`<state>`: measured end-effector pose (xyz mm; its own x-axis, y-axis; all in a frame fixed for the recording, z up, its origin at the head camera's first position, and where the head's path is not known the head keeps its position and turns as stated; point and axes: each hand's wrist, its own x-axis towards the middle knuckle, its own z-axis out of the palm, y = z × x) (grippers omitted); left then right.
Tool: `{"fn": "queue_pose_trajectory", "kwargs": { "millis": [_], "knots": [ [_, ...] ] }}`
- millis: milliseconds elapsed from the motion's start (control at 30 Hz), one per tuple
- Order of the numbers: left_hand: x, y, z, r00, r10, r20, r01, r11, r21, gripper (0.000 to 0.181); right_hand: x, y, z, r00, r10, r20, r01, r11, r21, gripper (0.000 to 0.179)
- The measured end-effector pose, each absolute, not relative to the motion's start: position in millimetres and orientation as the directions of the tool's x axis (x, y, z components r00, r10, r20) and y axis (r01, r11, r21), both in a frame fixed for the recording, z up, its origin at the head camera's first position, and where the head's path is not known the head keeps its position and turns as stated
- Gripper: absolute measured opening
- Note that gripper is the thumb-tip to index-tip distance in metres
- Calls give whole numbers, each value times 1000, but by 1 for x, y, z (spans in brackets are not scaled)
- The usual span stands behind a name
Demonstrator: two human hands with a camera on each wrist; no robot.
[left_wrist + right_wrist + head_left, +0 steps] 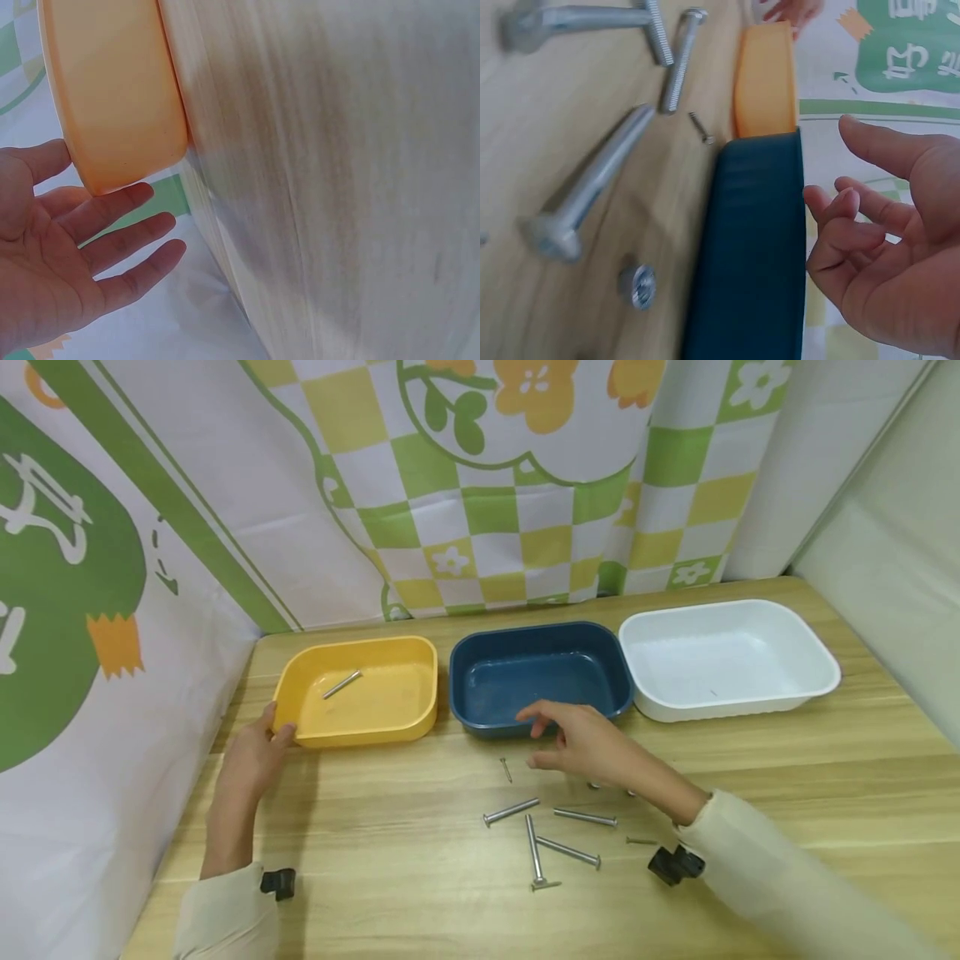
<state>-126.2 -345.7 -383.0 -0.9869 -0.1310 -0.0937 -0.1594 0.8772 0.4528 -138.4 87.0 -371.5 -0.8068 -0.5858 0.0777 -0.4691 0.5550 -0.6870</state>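
Note:
My left hand (251,756) rests at the front left corner of the yellow tray (367,733); its thumb touches the rim and its fingers (127,247) extend fairly straight past the corner. Inside that tray lies a single silver bolt (342,683). Over the front rim of the dark blue tray (540,685) hovers my right hand (588,743), thumb and fingers apart and loosely bent, with nothing between them. A small screw (506,769) lies just in front of the blue tray. Several long bolts (567,852) are scattered nearer to me.
To the right stands a white tray (727,668), close beside the blue one. Partly under the right forearm are small nuts (593,786), and another small screw (641,840) lies near the sleeve. A patterned curtain (510,527) hangs behind the wooden table (390,843).

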Motion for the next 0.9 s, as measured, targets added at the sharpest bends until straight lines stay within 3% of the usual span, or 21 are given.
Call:
{"fn": "queue_pose_trajectory", "kwargs": {
  "millis": [733,900],
  "knots": [
    [-127,-346,-382,-980,-166,-113,-200,851,485,62,-122,91,-403,-770,-635,-57,-382,531,-756,42],
    [-126,-345,-383,-982,-160,-102,-189,851,490,62,-118,85,-412,-787,-616,-35,-396,547,-738,41]
  ]
}}
